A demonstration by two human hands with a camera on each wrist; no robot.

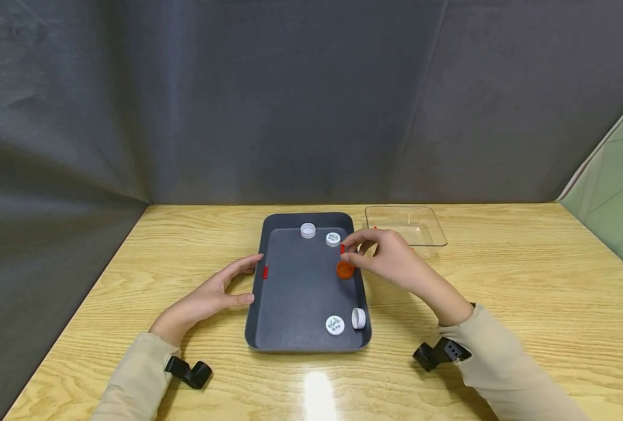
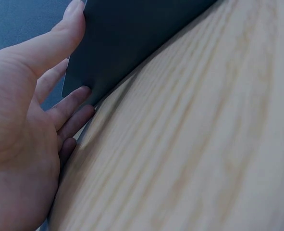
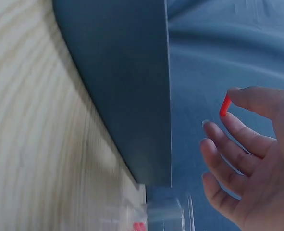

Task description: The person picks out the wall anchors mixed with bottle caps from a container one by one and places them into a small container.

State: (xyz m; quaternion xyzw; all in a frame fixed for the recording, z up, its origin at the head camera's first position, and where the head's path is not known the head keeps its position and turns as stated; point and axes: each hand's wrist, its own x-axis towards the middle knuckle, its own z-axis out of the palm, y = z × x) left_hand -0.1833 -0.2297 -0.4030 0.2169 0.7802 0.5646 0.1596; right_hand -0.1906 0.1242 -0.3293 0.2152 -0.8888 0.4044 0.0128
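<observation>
My right hand (image 1: 385, 257) pinches a small red stick (image 3: 225, 105) between thumb and index finger, its other fingers loosely bent. It hovers over the right side of a dark grey tray (image 1: 296, 286), just above an orange bottle cap (image 1: 345, 270). At the tray's left wall, my left hand (image 1: 206, 298) spreads its thumb and fingers; in the left wrist view fingertips touch the tray's outer side (image 2: 127, 43). Another red stick (image 1: 266, 272) lies inside near that wall. A white cap with green print (image 1: 333, 238) sits close beyond the right fingertips.
Near the tray's back is a white cap (image 1: 308, 230), open side up. At the front right, a printed white cap (image 1: 335, 325) lies flat beside a white cap on its side (image 1: 358, 318). A clear plastic box (image 1: 432, 227) stands behind the right hand, with red showing near it.
</observation>
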